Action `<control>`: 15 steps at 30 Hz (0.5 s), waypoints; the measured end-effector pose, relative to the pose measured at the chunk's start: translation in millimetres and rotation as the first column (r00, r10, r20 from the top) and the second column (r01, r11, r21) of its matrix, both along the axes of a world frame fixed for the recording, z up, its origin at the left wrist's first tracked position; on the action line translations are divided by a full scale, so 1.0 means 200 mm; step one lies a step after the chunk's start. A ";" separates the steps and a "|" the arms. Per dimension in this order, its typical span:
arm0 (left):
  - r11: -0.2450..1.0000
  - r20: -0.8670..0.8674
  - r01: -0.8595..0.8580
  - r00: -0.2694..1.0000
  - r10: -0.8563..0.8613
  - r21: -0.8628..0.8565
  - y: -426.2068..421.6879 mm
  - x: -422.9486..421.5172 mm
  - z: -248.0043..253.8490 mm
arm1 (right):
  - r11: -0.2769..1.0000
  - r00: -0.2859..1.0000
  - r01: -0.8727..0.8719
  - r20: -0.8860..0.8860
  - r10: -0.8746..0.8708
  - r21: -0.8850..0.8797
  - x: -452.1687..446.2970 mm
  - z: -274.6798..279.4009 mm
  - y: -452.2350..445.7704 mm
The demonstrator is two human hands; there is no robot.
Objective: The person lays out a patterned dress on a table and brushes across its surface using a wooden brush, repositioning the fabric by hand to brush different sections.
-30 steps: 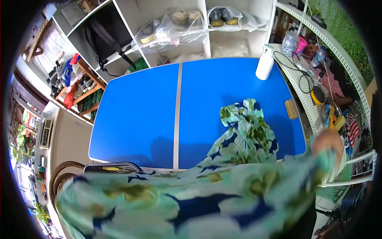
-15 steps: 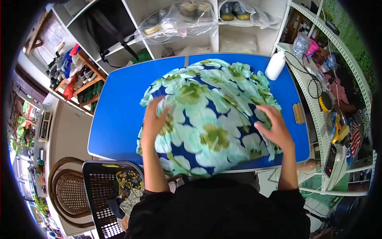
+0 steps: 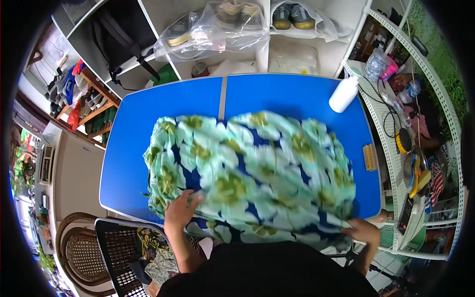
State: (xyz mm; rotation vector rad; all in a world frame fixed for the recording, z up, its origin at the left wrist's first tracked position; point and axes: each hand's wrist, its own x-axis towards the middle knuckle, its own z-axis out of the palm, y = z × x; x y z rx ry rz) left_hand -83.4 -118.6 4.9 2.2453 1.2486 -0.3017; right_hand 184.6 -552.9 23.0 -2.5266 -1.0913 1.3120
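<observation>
A floral cloth (image 3: 267, 173), pale green flowers on dark blue, lies spread and wrinkled across the blue table (image 3: 123, 163). Its near edge reaches over the table's front, close to my body, and parts of it are blurred by motion. My left hand (image 3: 181, 214) pinches the cloth near its lower left, thumb and fingers together. At the lower right corner, my right hand (image 3: 363, 231) grips the cloth's edge, with the fingertips partly hidden by fabric.
A white bottle (image 3: 344, 94) stands at the table's far right corner, and a brush (image 3: 369, 157) lies by the right edge. A black basket (image 3: 116, 247) with clothes and a wicker chair (image 3: 81, 247) are at the left. A white perforated shelf (image 3: 381, 114) borders the right side.
Both hands have come down toward my body and now hold the cloth; before, they hovered open over it. The cloth has been pulled nearer and spread wider to the left, uncovering the table's far part.
</observation>
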 end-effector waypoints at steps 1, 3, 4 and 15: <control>1.000 0.092 0.013 0.996 -0.015 0.023 0.00 0.01 0.06 | 0.966 0.998 0.061 -0.024 -0.057 0.252 0.04 0.08 -0.04; 0.981 0.194 0.038 0.978 -0.076 0.192 0.02 0.06 0.08 | 0.778 0.880 0.471 -0.287 -0.379 0.415 0.11 0.20 -0.20; 0.977 0.222 0.070 0.968 -0.115 0.200 0.06 0.08 0.07 | 0.588 0.831 0.532 -0.245 -0.499 0.609 0.21 0.17 -0.25; 0.965 0.516 0.004 0.844 -0.145 0.263 0.71 0.45 -0.42 | -0.518 0.439 0.643 -0.825 -0.355 0.564 1.26 0.20 0.56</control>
